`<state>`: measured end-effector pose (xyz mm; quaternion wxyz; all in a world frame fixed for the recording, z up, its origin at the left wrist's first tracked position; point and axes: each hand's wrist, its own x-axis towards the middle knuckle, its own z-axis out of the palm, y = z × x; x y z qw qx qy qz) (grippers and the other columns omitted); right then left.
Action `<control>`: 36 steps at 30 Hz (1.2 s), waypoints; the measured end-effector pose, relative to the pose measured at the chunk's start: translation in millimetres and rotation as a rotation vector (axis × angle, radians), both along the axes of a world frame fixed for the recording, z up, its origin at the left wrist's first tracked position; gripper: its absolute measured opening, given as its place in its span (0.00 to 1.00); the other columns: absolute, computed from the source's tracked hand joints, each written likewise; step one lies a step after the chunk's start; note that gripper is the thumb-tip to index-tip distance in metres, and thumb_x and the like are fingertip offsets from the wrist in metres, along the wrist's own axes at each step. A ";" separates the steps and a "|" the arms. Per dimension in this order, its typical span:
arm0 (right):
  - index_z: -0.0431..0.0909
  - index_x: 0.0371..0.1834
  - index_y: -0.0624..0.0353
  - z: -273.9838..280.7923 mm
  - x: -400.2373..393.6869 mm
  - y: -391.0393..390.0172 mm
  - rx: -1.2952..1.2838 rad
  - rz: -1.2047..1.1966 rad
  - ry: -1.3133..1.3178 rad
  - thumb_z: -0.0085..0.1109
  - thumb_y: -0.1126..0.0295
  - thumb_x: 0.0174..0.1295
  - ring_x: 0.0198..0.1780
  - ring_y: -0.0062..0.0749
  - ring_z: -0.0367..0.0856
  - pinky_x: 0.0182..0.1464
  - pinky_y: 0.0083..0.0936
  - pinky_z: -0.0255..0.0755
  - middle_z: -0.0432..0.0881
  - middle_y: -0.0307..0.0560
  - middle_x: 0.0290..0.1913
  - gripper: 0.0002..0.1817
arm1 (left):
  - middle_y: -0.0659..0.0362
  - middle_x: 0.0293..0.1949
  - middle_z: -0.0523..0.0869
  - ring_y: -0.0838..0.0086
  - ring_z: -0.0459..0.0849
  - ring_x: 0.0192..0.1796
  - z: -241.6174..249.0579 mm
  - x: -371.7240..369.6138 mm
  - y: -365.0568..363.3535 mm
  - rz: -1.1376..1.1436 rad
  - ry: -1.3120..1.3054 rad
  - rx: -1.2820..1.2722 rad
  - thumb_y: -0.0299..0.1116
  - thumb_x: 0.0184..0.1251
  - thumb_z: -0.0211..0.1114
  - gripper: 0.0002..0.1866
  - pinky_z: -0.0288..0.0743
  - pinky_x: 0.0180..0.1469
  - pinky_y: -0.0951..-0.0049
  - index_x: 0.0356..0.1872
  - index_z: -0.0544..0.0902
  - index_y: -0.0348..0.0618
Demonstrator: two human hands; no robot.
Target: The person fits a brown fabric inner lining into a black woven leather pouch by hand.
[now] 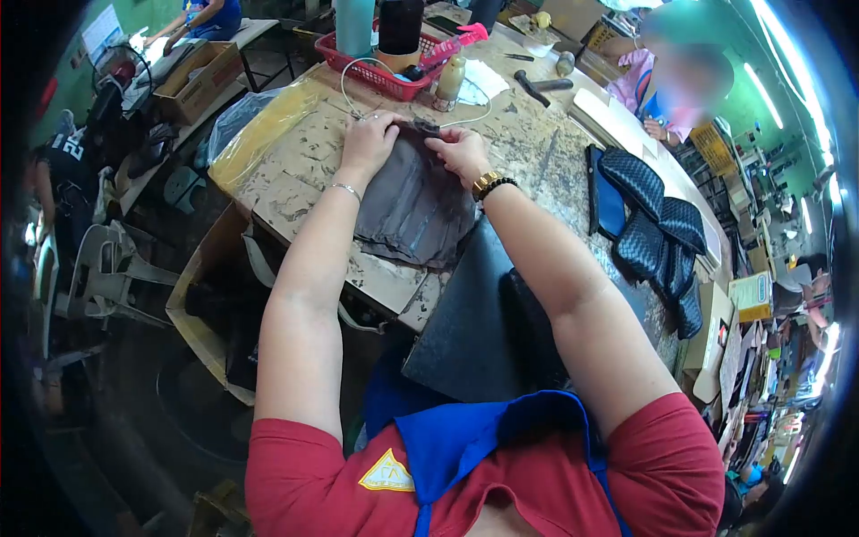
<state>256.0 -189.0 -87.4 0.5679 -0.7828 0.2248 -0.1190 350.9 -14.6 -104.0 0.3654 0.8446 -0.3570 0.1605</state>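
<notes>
A dark brown, soft bag-like piece, perhaps leather or fabric, lies on the worktable in front of me, its surface creased and layered. My left hand pinches its far edge on the left. My right hand has its thumb and fingers closed on the same edge at the right, where the material is bunched. A thin pale cord loops out on the table beyond my hands. A flat black board lies between the brown piece and my body.
Past my hands stands a red basket with bottles, beside a small glue-stained jar. A hammer lies farther right. Black woven pieces are stacked on the table's right side. Another person sits across; cardboard boxes are at left.
</notes>
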 end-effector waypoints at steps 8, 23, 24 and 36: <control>0.83 0.44 0.56 14.7 -25.3 -7.1 0.255 -0.022 0.057 0.72 0.63 0.61 0.32 0.22 0.80 0.31 0.24 0.79 0.83 0.35 0.34 0.13 | 0.69 0.56 0.87 0.66 0.81 0.63 18.5 -17.2 19.5 -0.086 -0.276 -0.094 0.33 0.69 0.63 0.13 0.47 0.71 0.29 0.51 0.86 0.63; 0.73 0.48 0.60 36.0 -78.7 40.5 -0.145 0.182 -0.428 0.57 0.65 0.71 0.42 0.32 0.80 0.47 0.30 0.74 0.81 0.48 0.40 0.11 | 0.63 0.34 0.79 0.76 0.78 0.38 71.3 36.4 168.1 -0.799 0.601 -1.362 0.43 0.78 0.54 0.12 0.73 0.46 0.73 0.41 0.77 0.46; 0.74 0.48 0.58 57.7 -102.5 57.0 -0.277 0.309 -0.429 0.57 0.66 0.71 0.41 0.36 0.82 0.46 0.31 0.75 0.81 0.50 0.39 0.09 | 0.63 0.33 0.79 0.76 0.78 0.37 79.0 20.8 153.1 -0.421 0.474 -1.332 0.44 0.77 0.54 0.13 0.73 0.45 0.72 0.41 0.78 0.45; 0.74 0.48 0.56 99.4 -260.1 129.8 -0.110 1.057 -0.567 0.59 0.65 0.69 0.40 0.53 0.84 0.40 0.40 0.78 0.83 0.54 0.37 0.11 | 0.48 0.49 0.84 0.53 0.82 0.55 11.5 -32.4 29.8 -0.147 -0.063 0.439 0.45 0.69 0.61 0.17 0.69 0.59 0.47 0.53 0.82 0.48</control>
